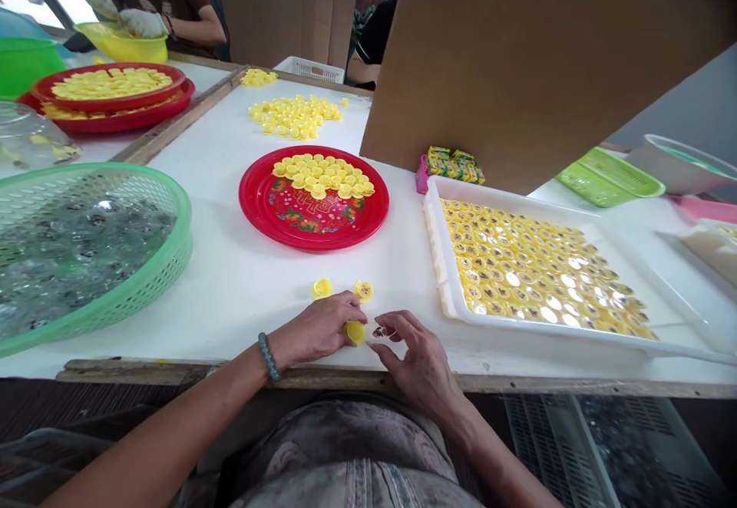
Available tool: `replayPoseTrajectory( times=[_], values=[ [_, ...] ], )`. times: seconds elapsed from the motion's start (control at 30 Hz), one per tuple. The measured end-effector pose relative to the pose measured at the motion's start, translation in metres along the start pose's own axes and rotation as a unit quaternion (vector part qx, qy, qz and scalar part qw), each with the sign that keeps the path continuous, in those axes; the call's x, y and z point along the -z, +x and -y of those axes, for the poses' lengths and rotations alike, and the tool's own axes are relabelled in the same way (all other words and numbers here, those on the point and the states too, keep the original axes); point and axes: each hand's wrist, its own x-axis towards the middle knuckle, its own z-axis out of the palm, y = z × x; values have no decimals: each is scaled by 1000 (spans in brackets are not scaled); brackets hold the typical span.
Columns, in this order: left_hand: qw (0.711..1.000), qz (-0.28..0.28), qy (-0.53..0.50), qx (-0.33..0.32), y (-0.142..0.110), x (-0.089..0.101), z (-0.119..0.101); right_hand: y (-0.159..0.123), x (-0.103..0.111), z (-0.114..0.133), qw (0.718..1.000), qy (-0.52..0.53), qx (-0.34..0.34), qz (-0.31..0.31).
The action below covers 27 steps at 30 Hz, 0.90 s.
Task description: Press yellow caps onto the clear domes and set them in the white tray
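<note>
My left hand point(325, 325) is closed on a small round yellow cup point(355, 332) just above the near table edge. Close beside it, my right hand point(411, 351) pinches a small clear disc with a dark print point(380, 332) between thumb and fingers. The cup and disc are apart. Just beyond my hands lie two more pieces on the white table: a plain yellow cup point(322, 288) and a yellow cup with a dark picture in it point(364, 291). Farther off, a red plate point(259, 209) carries many plain yellow cups point(322, 174).
Left stands a green basket point(183, 224) of clear printed pieces; right, a white tray point(443, 293) of finished-looking yellow discs. Small boxes point(454, 166) rest by a cardboard panel point(489, 55). Loose yellow cups point(296, 117) lie farther back. A gloved co-worker's hand point(143, 23) is over a yellow bowl point(123, 46).
</note>
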Motion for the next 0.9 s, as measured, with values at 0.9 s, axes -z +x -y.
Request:
replayPoseTrajectory(
  times=[0.9],
  values=[
    [980,-132,-67,136,12,-17,12,35,7,-22,999,-2,24,43]
  ],
)
